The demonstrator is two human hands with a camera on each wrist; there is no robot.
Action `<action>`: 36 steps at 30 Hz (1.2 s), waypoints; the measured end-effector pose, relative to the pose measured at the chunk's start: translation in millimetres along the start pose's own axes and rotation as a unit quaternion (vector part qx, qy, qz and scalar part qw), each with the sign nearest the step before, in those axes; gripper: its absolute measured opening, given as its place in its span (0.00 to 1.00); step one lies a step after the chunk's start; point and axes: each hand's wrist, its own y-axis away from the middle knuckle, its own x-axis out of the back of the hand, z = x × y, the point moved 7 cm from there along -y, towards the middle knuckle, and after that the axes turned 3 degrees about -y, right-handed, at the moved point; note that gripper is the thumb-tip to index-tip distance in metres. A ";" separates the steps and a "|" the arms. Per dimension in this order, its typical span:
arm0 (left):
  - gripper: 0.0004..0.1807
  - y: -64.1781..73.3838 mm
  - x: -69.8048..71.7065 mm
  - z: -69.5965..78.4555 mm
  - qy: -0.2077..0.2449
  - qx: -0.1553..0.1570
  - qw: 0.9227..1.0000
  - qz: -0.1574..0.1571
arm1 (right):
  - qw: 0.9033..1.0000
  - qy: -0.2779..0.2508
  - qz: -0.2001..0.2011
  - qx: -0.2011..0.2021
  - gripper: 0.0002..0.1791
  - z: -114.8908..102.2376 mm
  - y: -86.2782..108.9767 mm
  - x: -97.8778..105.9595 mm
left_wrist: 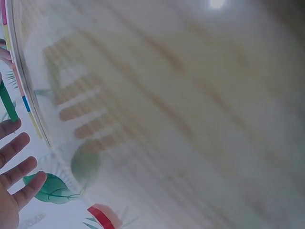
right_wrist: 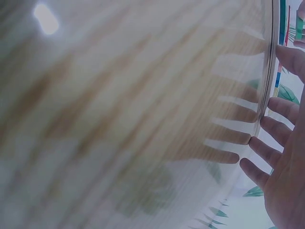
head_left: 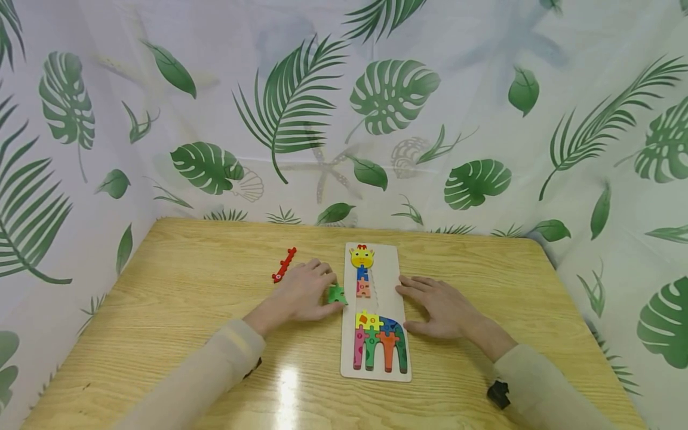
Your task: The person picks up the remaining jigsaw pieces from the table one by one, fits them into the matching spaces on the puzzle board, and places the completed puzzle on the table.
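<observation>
My left hand (head_left: pixel 306 292) pinches a green puzzle piece (head_left: pixel 337 294) between thumb and fingers, just off the left edge of a pale wooden puzzle board (head_left: pixel 388 275). In the left wrist view the green piece (left_wrist: pixel 8 102) stands on edge by the fingertips. On the board lies a giraffe puzzle: a yellow head (head_left: pixel 362 257), blue and salmon neck pieces, and a body with colourful legs. Between the salmon neck piece (head_left: pixel 364 289) and the yellow body piece (head_left: pixel 368 320) is a gap. My right hand (head_left: pixel 443 307), fingers extended, touches the board's right edge.
A thin red puzzle piece (head_left: pixel 285 264) lies on the wooden table (head_left: pixel 215 269) beyond my left hand. Behind the table hangs a white cloth (head_left: pixel 317 119) printed with green leaves. Light glares off the tabletop near the front.
</observation>
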 end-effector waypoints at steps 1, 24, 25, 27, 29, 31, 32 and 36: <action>0.34 -0.2 0.1 0.6 0.001 0.000 1.000 0.000 | 1.000 0.001 0.001 0.000 0.44 0.0 0.0 0.0; 0.35 -13.4 -3.1 24.4 -0.027 -0.029 0.999 -0.024 | 1.000 0.006 -0.002 0.000 0.43 -2.1 -0.8 2.2; 0.35 -14.0 -3.6 25.3 -0.027 -0.030 0.999 -0.025 | 1.000 0.006 -0.002 -0.001 0.43 -2.2 -0.8 2.4; 0.34 -15.1 -4.8 26.8 -0.030 -0.034 0.999 -0.026 | 1.000 0.005 -0.001 -0.001 0.43 -2.5 -0.6 2.7; 0.34 -16.3 -5.2 28.3 -0.031 -0.036 0.999 -0.022 | 1.000 0.004 -0.001 0.000 0.43 -2.6 -0.6 2.7; 0.33 -17.3 -5.6 29.6 -0.030 -0.038 0.999 -0.019 | 1.000 0.004 -0.001 0.000 0.43 -2.4 -0.5 2.5; 0.33 -17.8 -5.9 30.2 -0.032 -0.040 0.999 -0.019 | 1.000 0.005 -0.001 0.000 0.43 -2.4 -0.6 2.4; 0.33 -19.9 -7.4 31.8 -0.035 -0.041 0.998 -0.021 | 1.000 0.008 -0.002 0.001 0.43 -1.5 -0.7 1.4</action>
